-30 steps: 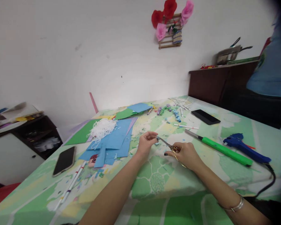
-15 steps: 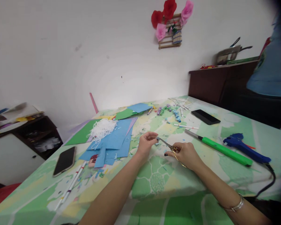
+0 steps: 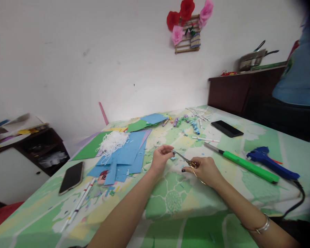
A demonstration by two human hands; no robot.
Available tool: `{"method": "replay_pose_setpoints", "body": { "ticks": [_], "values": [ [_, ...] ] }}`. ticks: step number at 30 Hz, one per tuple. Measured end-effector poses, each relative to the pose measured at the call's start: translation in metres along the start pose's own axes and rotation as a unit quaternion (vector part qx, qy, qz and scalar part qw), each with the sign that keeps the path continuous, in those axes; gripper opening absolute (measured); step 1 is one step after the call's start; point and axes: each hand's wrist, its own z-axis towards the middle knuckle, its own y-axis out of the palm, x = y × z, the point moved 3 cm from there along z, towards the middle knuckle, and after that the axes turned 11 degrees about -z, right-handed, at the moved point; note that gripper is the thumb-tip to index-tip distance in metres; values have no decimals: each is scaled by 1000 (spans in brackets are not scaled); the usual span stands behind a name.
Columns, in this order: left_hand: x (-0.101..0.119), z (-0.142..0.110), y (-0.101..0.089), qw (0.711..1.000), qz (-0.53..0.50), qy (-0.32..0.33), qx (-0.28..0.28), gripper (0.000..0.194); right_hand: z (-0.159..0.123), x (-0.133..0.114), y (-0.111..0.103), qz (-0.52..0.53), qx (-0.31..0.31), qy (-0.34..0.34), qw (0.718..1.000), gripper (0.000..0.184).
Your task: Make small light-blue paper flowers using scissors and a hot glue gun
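My right hand (image 3: 206, 171) grips a pair of scissors (image 3: 190, 163) by its gold-coloured handles. The blades point left and reach the fingertips of my left hand (image 3: 162, 159). Those fingertips are pinched together on a tiny blue paper piece (image 3: 173, 153), mostly hidden by the fingers and blade tips. Small paper scraps (image 3: 180, 165) lie on the tablecloth just beneath. To the left are blue paper sheets (image 3: 134, 151) with a heap of white string (image 3: 114, 142) on top.
A green-handled knife (image 3: 249, 166) and a blue glue gun (image 3: 272, 163) with a black cord lie at right. One phone (image 3: 226, 128) rests behind them, another phone (image 3: 71, 177) at left beside white sticks (image 3: 79, 203). Curled paper pieces (image 3: 186, 121) are at the back. A person (image 3: 299, 69) stands far right.
Almost nothing differs. Both hands stay in place, with only slight movement at the scissor tips and the small blue piece.
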Motion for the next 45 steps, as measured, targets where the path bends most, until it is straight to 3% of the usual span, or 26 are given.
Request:
{"method": "replay_pose_setpoints", "body": {
  "ticks": [16,45],
  "values": [
    [1,-2,2,1000,3,-25,-6,20,1,0,1,-9,-9,2,1000,45],
    [2,0,-3,1000,-4,-6,10,25,1,-1,-1,10,-11,-1,1000,46]
  ]
}}
